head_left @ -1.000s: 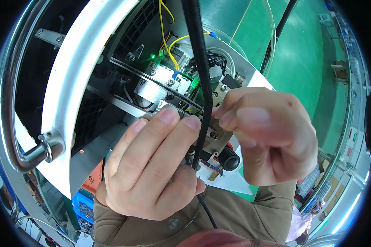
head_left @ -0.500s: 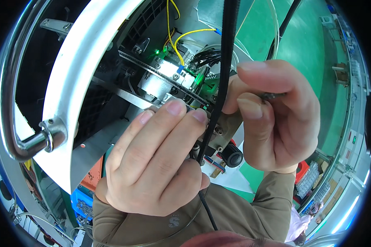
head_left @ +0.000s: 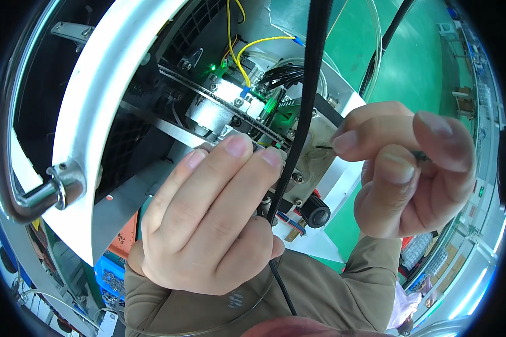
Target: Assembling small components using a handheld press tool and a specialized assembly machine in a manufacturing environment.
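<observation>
My left hand (head_left: pixel 208 224) is closed, its fingertips pressed together at the end of a small metal part by the machine's dark toothed strip (head_left: pixel 225 106). What the fingers pinch is hidden beneath them. To the right, my right hand (head_left: pixel 416 168) is closed around a thin dark rod (head_left: pixel 323 147), whose tip sticks out past the fingers over a metal plate (head_left: pixel 320 132). A dark bit of it also shows between thumb and forefinger; its kind cannot be made out. Behind the left fingertips sits a silver cylindrical machine body (head_left: pixel 208 115).
A black cable (head_left: pixel 306 95) hangs down between my hands. Yellow wires (head_left: pixel 264 42) run into the machine. A black knob (head_left: pixel 319 215) juts out below the plate. On the left stand a white curved cover (head_left: pixel 104 101) and a chrome handle (head_left: pixel 8 140); a blue bin (head_left: pixel 109 275) lies below.
My right hand has moved right, away from the black cable, and the rod's tip now shows over the plate. My left hand has stayed almost in place.
</observation>
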Motion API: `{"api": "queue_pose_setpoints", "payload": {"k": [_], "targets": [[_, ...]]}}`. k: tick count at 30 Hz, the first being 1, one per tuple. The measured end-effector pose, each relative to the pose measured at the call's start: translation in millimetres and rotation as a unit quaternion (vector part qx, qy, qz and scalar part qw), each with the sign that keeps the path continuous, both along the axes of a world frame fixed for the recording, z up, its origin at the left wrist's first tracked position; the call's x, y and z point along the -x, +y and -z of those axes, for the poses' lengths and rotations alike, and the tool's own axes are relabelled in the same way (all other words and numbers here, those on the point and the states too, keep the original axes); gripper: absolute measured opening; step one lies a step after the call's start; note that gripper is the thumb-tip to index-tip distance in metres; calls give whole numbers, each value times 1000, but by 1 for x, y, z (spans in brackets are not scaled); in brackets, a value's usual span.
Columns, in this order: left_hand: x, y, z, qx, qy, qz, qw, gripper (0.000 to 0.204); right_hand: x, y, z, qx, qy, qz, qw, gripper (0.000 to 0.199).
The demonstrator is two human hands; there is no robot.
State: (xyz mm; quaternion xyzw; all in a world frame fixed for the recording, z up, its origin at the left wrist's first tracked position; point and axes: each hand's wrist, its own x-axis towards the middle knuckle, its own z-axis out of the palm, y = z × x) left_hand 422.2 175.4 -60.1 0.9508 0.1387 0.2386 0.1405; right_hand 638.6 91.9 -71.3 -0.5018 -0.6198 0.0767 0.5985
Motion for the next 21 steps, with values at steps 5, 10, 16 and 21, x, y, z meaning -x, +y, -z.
{"api": "queue_pose_setpoints", "payload": {"k": [5, 10, 16, 21], "targets": [[0, 0, 0, -14, 9, -2, 1000, 40, 2, 1, 4, 7, -2, -3, 1000, 32], [1, 1, 1, -22, 10, 7, 1000, 41, 2, 2, 4, 19, -9, -7, 1000, 32], [3, 1, 5, -14, 1, 5, 1000, 40, 4, 4, 6, 34, -18, -14, 999, 31], [2, 1, 0, -5, 9, 6, 1000, 39, 3, 6, 3, 37, -18, -17, 999, 31]]}}
